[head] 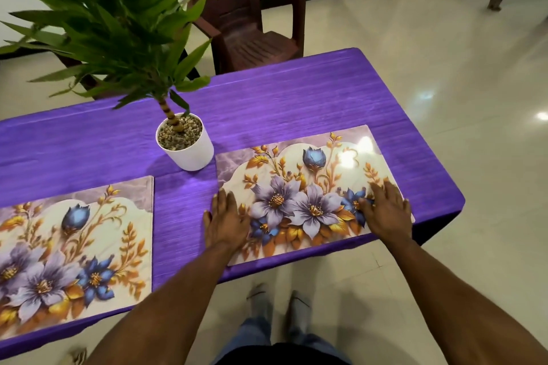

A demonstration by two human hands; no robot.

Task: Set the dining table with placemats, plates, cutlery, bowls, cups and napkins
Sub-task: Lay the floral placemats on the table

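While a purple cloth [296, 98] covers the table, a brown chair [246, 18] stands at its far side. Two flowered placemats lie along the near edge: the left placemat [74, 246] alone, the right placemat [302, 181] under both palms. Between them, farther back, sits a white potted plant [185, 142]. The left hand [226, 221] presses its left edge, seemingly overlapping the cloth; the right hand [388, 210] presses its right end, fingers spread flat
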